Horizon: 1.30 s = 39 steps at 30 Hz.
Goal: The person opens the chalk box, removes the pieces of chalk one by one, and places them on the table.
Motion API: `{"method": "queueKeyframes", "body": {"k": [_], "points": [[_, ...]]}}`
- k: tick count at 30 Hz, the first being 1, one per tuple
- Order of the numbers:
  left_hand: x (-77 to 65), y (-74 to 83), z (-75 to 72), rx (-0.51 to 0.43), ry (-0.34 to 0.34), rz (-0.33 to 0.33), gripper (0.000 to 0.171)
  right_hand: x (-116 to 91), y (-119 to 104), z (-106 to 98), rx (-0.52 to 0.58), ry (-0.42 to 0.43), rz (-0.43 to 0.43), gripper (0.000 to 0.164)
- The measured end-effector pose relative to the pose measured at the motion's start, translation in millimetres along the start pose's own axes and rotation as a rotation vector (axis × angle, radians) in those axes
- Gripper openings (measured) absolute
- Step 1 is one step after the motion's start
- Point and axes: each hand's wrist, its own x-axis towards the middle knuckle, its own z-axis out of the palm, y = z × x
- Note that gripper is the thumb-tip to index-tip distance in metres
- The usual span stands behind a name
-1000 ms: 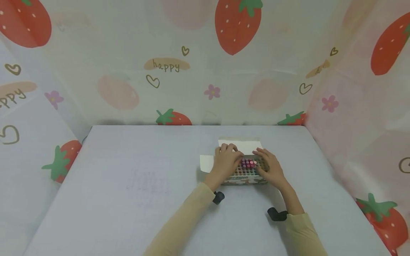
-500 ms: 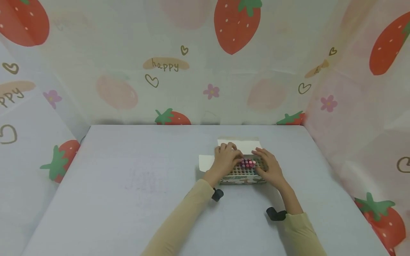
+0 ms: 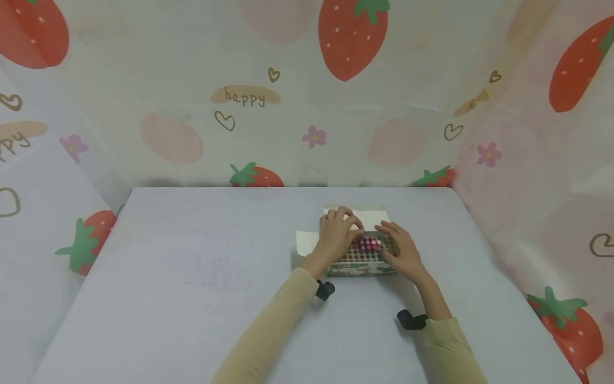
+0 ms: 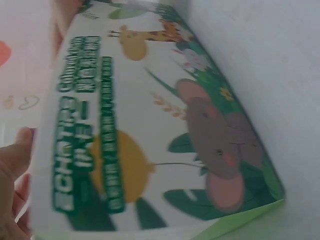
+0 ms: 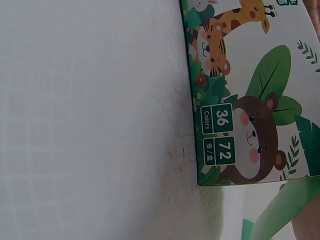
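Over the last second I watched the left hand rise a little above the box, its knuckles arching higher. Its thumb and forefinger met in what looked like a pinch on a purple pen, mostly hidden by the fingers. The right hand had barely shifted, its fingers and thumb spread around the box's right end. The box stood open towards the tabletop's far edge, right of its middle, with a cluster of pens upright in its holes. I judged that one pen was being worked while the other hand steadied the box.
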Motion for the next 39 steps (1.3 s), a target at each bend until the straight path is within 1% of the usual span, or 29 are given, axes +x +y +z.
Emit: {"method": "queueKeyframes", "body": {"k": [5,9,15,17,19,24,30,32,36,37,39], "points": [[1.6,-0.6,-15.3,-0.165,0.058,0.004,0.017,-1,1,-1,-0.002,0.004,0.020,0.051],[-0.8,-4.5,-26.4,-0.259,0.114,0.001,0.016,-1,2,-1,0.012,0.010,0.015,0.052],[-9.8,-17.4,-40.3,-0.431,0.232,-0.006,0.014,3,3,1,-0.006,0.010,-0.020,0.052],[-13.9,-22.2,-45.8,-0.484,0.253,-0.010,0.014,4,2,1,-0.013,0.014,-0.023,0.052],[-18.4,-26.9,-51.2,-0.517,0.262,-0.010,0.014,4,2,1,-0.008,0.015,-0.015,0.052],[-32.7,-38.7,-63.7,-0.560,0.274,-0.028,0.013,2,1,2,0.002,0.007,0.005,0.051],[-50.8,-51.0,-80.9,-0.599,0.296,-0.086,0.011,0,0,3,0.018,0.014,0.006,0.050],[-58.1,-50.2,-91.5,-0.613,0.283,-0.098,0.011,-1,0,3,0.012,0.016,0.008,0.050],[-73.7,-49.4,-112.1,-0.609,0.224,-0.146,0.009,-2,0,4,0.007,0.020,0.004,0.050],[-77.2,-53.3,-113.4,-0.599,0.216,-0.157,0.009,-1,0,3,0.006,0.022,0.000,0.050],[-82.9,-66.8,-109.8,-0.565,0.204,-0.183,0.011,0,-2,3,0.013,0.024,-0.009,0.050]]}}
